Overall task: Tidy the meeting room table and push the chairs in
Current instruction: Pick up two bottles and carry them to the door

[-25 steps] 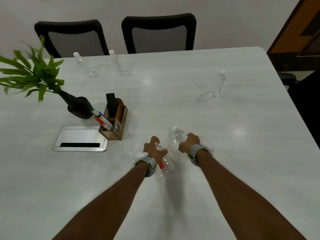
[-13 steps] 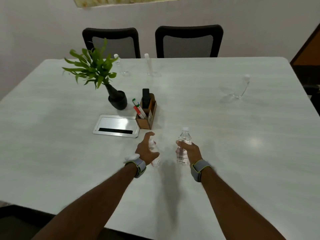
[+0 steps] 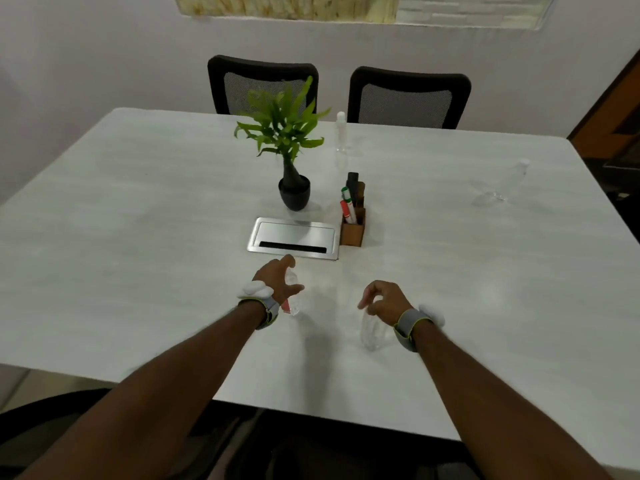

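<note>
On the white meeting table (image 3: 138, 209), my left hand (image 3: 278, 280) is wrapped around a clear plastic bottle with a red label (image 3: 291, 303), mostly hidden by the fingers. My right hand (image 3: 384, 301) grips the top of a second clear bottle (image 3: 372, 332) that stands on the table below it. Another clear bottle (image 3: 341, 131) stands at the far edge, and one more bottle (image 3: 510, 181) stands at the far right. Two black mesh chairs, one on the left (image 3: 263, 83) and one on the right (image 3: 408, 95), sit against the far side.
A potted green plant (image 3: 291, 154) stands at the table's middle. Beside it are a wooden holder with markers (image 3: 353, 216) and a metal cable hatch (image 3: 292, 237). A dark chair (image 3: 41, 420) shows below the near edge at the lower left.
The view has swung left and back, showing the near table edge. Both hands have moved apart with their bottles, and my right hand now holds its bottle from the top.
</note>
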